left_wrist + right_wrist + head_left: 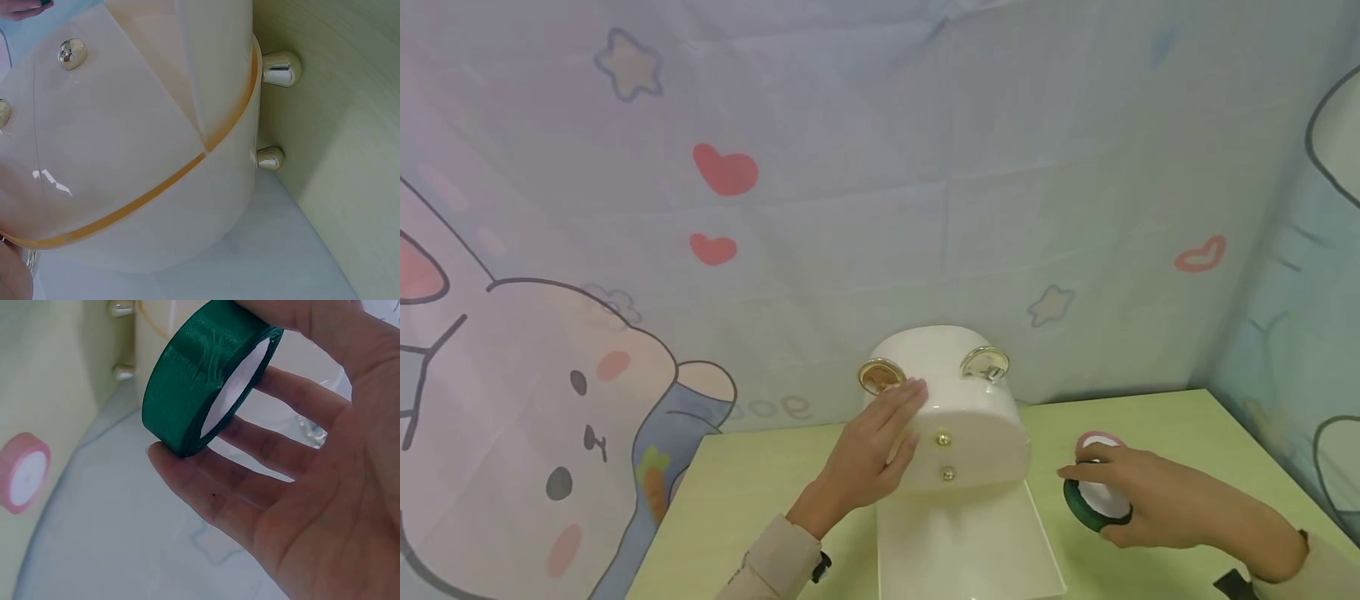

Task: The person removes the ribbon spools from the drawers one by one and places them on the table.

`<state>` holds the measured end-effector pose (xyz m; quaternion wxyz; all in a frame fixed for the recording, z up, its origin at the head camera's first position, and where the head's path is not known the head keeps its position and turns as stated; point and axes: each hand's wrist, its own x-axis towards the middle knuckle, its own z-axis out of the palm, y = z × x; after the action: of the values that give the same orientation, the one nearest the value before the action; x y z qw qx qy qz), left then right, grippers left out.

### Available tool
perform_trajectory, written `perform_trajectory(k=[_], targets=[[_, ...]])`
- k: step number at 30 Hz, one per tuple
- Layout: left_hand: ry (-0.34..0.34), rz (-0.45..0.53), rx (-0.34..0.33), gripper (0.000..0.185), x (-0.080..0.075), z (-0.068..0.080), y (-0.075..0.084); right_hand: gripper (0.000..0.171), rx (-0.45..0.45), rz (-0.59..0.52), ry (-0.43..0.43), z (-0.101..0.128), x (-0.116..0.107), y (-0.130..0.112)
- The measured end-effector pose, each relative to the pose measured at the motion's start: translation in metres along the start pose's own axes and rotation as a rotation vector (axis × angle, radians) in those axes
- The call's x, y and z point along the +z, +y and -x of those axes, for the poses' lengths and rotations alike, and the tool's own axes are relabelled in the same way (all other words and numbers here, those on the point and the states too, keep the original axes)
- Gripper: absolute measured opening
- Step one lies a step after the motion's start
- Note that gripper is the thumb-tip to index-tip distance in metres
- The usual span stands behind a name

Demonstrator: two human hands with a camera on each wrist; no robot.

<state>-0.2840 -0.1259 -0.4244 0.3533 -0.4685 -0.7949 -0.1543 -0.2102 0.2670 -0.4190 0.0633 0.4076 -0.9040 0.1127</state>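
Observation:
A glossy white rounded box [987,450] with gold trim stands on the table. My left hand [874,450] rests on its upper left part, fingers mostly straight, close to a gold ring-shaped piece [880,377]. From the box's front a flat white panel or drawer [962,546] extends toward me; I cannot tell which it is. To the right, my right hand [1180,498] grips a roll of green ribbon [187,381] by its edges, between thumb and fingers, above the table. A roll of pink ribbon [26,472] stands on the table behind the green one.
The pale green table [760,500] meets a printed cloth backdrop [850,167] behind the box, and another cloth [1300,333] borders it at right. Gold knobs [943,439] stick out of the box front; small gold feet [281,69] hold it off the table.

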Motion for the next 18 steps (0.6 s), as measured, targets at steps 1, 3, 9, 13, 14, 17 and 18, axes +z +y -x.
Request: perform_trajectory(k=[1, 3, 9, 13, 14, 17, 18], targets=[[0.001, 0.000, -0.002, 0.051, 0.000, 0.000, 0.000, 0.062, 0.026, -0.014, -0.016, 0.002, 0.002, 0.002], [0.002, 0.001, -0.003, 0.050, 0.000, 0.000, 0.000, 0.063, 0.075, -0.030, -0.043, 0.005, 0.008, 0.007], [0.013, 0.002, -0.004, 0.050, 0.001, 0.001, 0.001, 0.064, 0.168, -0.059, -0.077, 0.013, 0.028, 0.022], [0.017, -0.001, -0.005, 0.050, 0.001, 0.000, 0.001, 0.063, 0.179, -0.083, -0.067, 0.015, 0.042, 0.036], [0.018, -0.001, -0.005, 0.050, 0.001, -0.001, 0.001, 0.063, 0.182, -0.085, -0.068, 0.015, 0.045, 0.039], [0.018, -0.003, -0.008, 0.050, 0.000, 0.000, 0.001, 0.063, 0.192, -0.077, -0.076, 0.017, 0.056, 0.047], [0.018, -0.005, -0.010, 0.050, 0.000, 0.000, 0.001, 0.064, 0.193, -0.071, -0.079, 0.017, 0.059, 0.049]])
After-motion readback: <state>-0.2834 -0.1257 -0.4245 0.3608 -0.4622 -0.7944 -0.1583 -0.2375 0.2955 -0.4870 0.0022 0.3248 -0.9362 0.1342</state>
